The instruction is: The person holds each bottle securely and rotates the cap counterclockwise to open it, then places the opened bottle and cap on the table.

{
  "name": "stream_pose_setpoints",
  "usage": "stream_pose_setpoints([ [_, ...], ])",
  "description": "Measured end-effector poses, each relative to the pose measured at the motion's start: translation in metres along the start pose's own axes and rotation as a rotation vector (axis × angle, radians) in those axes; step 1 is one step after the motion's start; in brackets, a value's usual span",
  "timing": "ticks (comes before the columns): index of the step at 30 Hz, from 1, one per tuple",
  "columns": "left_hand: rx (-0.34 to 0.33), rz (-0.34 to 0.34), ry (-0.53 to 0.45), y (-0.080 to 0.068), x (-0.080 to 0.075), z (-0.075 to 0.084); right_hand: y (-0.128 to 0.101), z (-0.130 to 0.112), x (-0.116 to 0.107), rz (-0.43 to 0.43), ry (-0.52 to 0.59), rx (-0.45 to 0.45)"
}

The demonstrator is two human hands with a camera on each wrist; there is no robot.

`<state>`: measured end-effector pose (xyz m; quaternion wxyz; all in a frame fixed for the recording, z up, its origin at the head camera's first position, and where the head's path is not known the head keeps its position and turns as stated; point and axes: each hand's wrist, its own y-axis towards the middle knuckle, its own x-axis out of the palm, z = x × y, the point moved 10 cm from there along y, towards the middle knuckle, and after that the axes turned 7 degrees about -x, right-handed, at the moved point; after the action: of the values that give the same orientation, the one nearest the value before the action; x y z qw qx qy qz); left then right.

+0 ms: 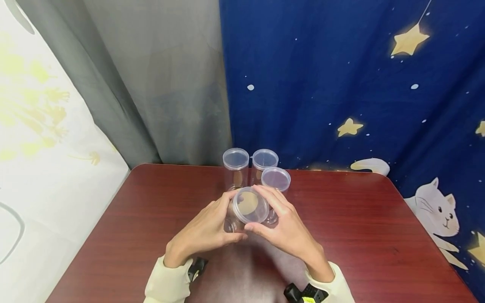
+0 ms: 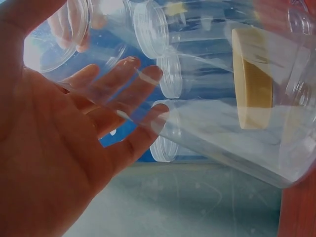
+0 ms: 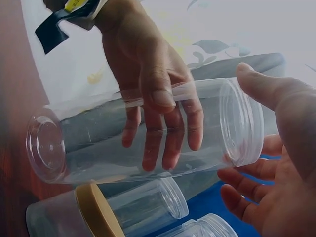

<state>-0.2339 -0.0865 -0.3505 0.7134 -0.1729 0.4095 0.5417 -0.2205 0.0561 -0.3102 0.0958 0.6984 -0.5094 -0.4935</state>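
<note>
A person's two hands hold one clear plastic jar [image 1: 248, 208] above a dark red table [image 1: 125, 227].

On the left, the left hand [image 1: 206, 231] wraps the jar's body: in the right wrist view its thumb [image 3: 160, 96] lies across the near side and its fingers [image 3: 158, 143] show through the clear wall on the far side. This hand is grasping the jar. In the left wrist view the palm [image 2: 54, 163] is spread wide, with the fingers [image 2: 133, 84] seen through the plastic.

The jar sits tilted between the two hands, its lid [image 1: 251, 205] turned up toward the head camera and its base [image 3: 47, 148] pointing down toward the table.

On the right, the right hand [image 1: 284, 227] cups the lid end. Its thumb [image 3: 261, 86] and fingers [image 3: 242, 180] curve round the lid [image 3: 242, 123] rim; whether they press it or only lie just beside it cannot be told.

Just beyond the fingertips of both hands, three more clear jars stand upright in a tight cluster: one at the left [image 1: 235, 166], one in the middle [image 1: 265, 162], one at the right [image 1: 275, 181]. In the wrist views one jar shows a tan disc [image 3: 96, 212] inside it.

Behind the table hang a grey curtain [image 1: 159, 84] and a blue star cloth [image 1: 341, 75].
</note>
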Motion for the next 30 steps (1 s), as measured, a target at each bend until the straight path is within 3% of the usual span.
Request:
stream_pose_setpoints([
  [14, 0.006, 0.002, -0.002, -0.0015, -0.0029, -0.001, 0.0011, 0.0041, -0.0009, -0.015, 0.204, 0.042],
  [30, 0.011, -0.001, -0.001, -0.0021, -0.0004, -0.0007, -0.0017, 0.0034, 0.0, -0.079, 0.21, 0.027],
])
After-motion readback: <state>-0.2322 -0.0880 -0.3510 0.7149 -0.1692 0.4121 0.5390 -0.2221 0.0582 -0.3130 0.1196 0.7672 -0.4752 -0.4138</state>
